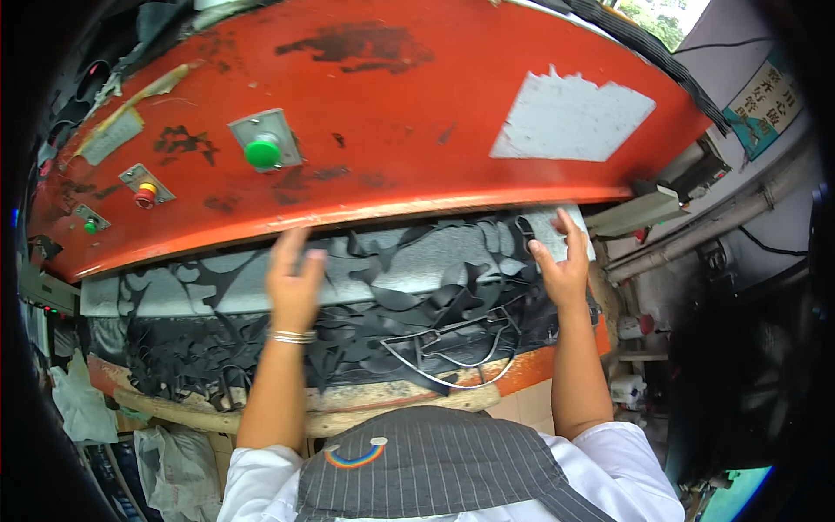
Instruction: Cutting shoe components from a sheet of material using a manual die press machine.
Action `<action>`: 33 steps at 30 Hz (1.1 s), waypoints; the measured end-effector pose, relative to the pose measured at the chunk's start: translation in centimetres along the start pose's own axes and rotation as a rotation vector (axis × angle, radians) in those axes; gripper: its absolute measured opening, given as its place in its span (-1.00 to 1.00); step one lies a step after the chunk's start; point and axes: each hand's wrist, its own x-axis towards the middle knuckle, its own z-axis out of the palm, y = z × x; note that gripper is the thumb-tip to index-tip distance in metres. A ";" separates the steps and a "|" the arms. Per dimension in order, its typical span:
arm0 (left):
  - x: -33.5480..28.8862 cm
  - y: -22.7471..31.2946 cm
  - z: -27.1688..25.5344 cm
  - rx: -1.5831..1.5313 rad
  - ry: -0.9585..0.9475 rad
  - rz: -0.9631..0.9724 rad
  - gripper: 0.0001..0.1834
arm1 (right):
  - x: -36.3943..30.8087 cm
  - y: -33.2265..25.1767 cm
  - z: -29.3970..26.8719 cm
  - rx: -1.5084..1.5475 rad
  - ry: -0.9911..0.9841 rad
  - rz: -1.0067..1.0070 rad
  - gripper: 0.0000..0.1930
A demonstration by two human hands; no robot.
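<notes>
My left hand (294, 277) reaches over the pale cutting board (409, 253), its thumb apart from its fingers, slightly blurred and with nothing visible in it. Its fingertips are close to the lower edge of the red machine head (391, 113). At the board's right end, my right hand (565, 265) is raised with thumb and fingers apart, beside a small black loop (524, 230). Curled black sheet scraps (452, 296) lie on the board between the hands. A metal cutting die (448, 381), a bent outline with crossbars, rests on the scraps nearer to me.
A heap of black offcuts (200, 357) lies along the front ledge. The machine's front carries a large green button (262, 153) and a red one (145, 196). Plastic bags (178, 474) sit at the lower left. A pipe (722, 224) runs along the right wall.
</notes>
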 end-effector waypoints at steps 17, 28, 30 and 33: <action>1.7 -7.4 -36.5 0.345 0.372 -0.164 -0.51 | 1.7 -25.2 13.3 0.402 -0.311 -0.271 -0.69; -16.3 8.7 -7.8 0.500 -0.330 -0.042 -0.84 | -16.0 -18.8 6.9 0.025 -0.748 -0.371 -0.62; -16.5 8.0 -7.4 0.495 -0.317 -0.032 -0.85 | -16.5 -18.7 7.1 0.029 -0.674 -0.366 -0.63; -17.1 6.6 -6.7 0.476 -0.327 -0.021 -0.87 | -17.7 -17.6 7.9 0.000 -0.664 -0.362 -0.65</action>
